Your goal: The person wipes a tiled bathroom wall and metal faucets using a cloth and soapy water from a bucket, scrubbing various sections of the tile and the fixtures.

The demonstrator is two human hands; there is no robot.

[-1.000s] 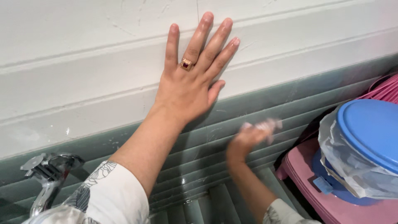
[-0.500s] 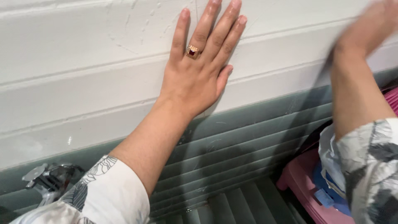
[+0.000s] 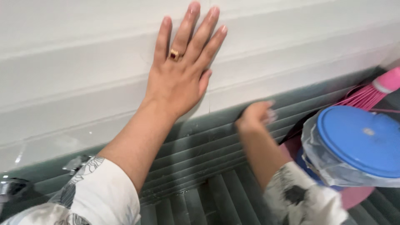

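My left hand (image 3: 179, 79) lies flat on the white ridged wall (image 3: 83, 71). Its fingers are spread and point up, and it wears a gold ring with a red stone. It holds nothing. Lower and to the right, my right hand (image 3: 255, 116) is blurred against the grey-green ribbed tiles (image 3: 200, 154), its fingers curled toward the wall. Something pale shows at its fingertips, but the blur hides whether it grips anything. Both arms wear white sleeves with a grey leaf print.
At the right stands a round container with a blue lid (image 3: 360, 139), wrapped in clear plastic, on a pink base (image 3: 358, 196). A pink broom head (image 3: 375, 89) leans behind it. A metal tap (image 3: 10, 187) sits at the lower left.
My right hand swung up to the white wall at the upper right, then came back down to the ribbed tiles. My left hand stayed flat on the wall.
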